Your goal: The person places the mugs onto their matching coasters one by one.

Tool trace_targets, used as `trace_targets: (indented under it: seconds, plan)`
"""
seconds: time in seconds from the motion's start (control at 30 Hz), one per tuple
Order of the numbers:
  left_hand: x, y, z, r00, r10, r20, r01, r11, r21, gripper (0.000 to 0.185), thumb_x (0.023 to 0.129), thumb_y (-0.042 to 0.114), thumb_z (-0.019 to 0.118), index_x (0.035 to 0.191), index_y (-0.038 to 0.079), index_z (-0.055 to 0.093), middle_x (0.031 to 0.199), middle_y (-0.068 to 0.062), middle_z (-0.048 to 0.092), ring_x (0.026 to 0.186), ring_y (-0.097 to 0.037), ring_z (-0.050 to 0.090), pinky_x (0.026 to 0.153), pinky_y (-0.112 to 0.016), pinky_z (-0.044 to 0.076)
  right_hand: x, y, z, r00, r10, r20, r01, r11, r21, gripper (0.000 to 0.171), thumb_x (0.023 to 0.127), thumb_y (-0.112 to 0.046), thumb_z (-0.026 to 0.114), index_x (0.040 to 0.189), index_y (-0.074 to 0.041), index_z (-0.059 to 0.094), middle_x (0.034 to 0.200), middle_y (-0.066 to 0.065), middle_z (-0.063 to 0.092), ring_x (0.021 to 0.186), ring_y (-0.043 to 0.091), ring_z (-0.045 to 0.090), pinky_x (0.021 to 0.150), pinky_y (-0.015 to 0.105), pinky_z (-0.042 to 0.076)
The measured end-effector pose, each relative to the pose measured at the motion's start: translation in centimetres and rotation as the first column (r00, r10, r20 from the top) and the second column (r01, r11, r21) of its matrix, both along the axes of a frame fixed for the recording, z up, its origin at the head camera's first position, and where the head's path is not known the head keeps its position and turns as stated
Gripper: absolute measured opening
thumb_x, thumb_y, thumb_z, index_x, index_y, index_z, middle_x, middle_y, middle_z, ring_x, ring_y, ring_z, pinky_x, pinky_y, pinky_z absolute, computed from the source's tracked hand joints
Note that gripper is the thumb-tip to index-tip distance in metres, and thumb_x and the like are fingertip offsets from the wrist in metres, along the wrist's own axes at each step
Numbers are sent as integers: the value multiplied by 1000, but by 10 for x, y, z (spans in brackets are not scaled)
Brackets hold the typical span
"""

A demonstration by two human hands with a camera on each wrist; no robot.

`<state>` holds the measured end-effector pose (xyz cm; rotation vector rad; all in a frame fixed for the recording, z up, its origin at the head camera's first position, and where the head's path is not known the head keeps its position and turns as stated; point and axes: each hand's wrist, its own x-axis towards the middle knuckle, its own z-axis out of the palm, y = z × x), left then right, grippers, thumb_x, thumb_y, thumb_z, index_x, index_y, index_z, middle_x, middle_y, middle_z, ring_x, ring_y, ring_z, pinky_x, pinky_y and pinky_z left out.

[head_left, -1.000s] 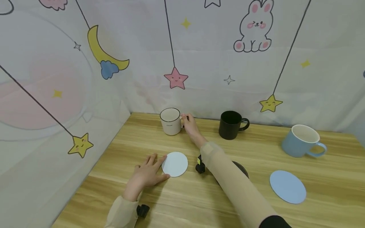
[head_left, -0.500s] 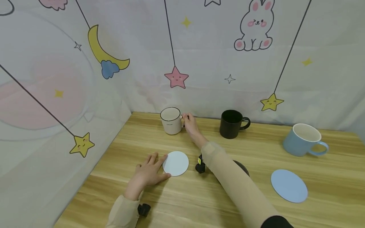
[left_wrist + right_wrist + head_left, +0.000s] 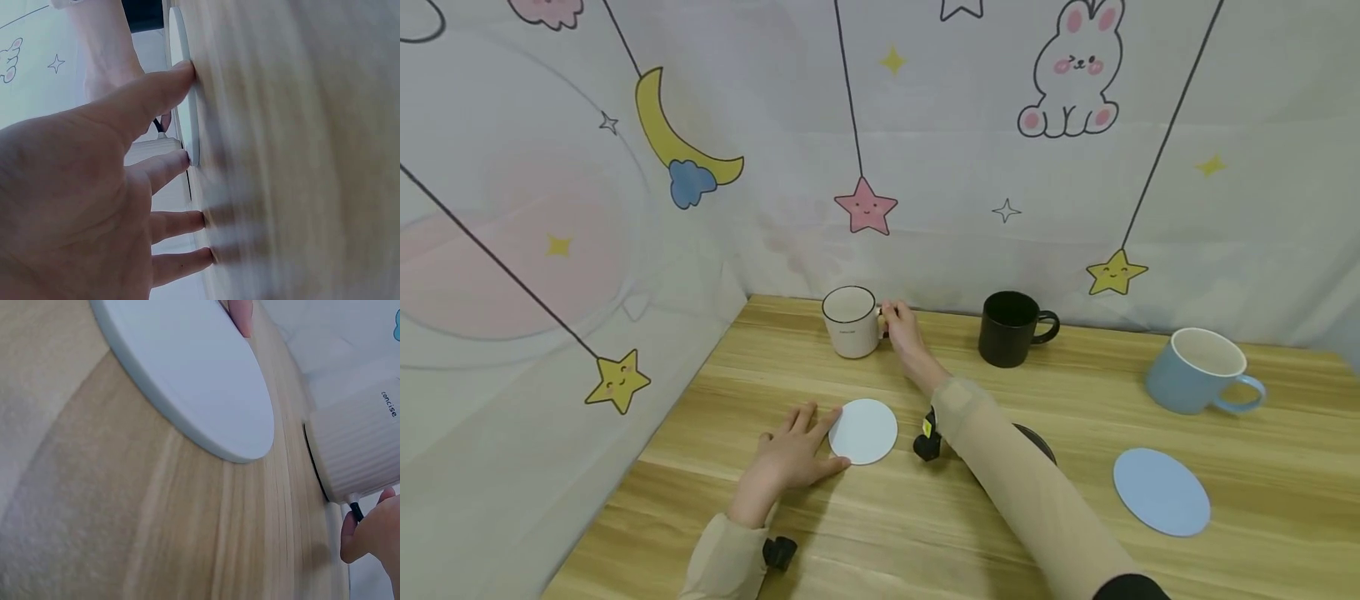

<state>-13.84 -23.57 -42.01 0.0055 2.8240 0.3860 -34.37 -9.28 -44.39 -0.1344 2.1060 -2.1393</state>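
A white mug stands at the back of the wooden table. My right hand grips its handle; the mug's ribbed wall and my fingertips show in the right wrist view. A white round coaster lies in front of the mug, and it also fills the right wrist view as the white coaster. My left hand lies flat on the table, fingers straight, thumb and forefinger touching the coaster's left edge.
A black mug stands right of the white one. A blue mug sits far right with a blue coaster before it. A dark coaster is mostly hidden under my right forearm. Cartoon-printed cloth walls close the left and back.
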Motion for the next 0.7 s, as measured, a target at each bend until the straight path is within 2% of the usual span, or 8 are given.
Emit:
trace_targets:
  seconds: [0.2,0.37,0.53,0.7]
  plan:
    - [1,0,-1,1000,-6,-4,6,1000,-8,78,87,55,61,152,24,30,158,-20,22,146,-44,20,101,-76,25,3,-1,-1,1000,-16,-11,15,999,-44,28,104,-27,42,80,-13,43,88,18,47,89,33,48,67,25,33]
    - [1,0,-2,1000,-4,-10,4,1000,-12,78,87,55,62,151,24,31,158,-20,23,145,-44,20,101,-76,26,5,-1,-1,1000,-23,-2,22,994,-103,28,103,-24,42,78,-13,43,88,17,46,91,34,47,76,31,35]
    - [1,0,0,1000,-5,-11,5,1000,-14,78,87,55,61,152,23,30,158,-20,23,145,-45,21,101,-76,25,7,0,-2,1000,-23,10,24,992,-124,29,103,-26,43,78,-12,44,92,7,47,93,30,50,82,33,37]
    - [1,0,0,1000,-10,-13,10,1000,-15,79,87,55,61,151,23,31,158,-21,23,145,-45,21,101,-76,26,9,1,-2,999,-34,11,36,990,-139,29,103,-25,44,77,-12,45,89,0,47,85,20,50,78,28,38]
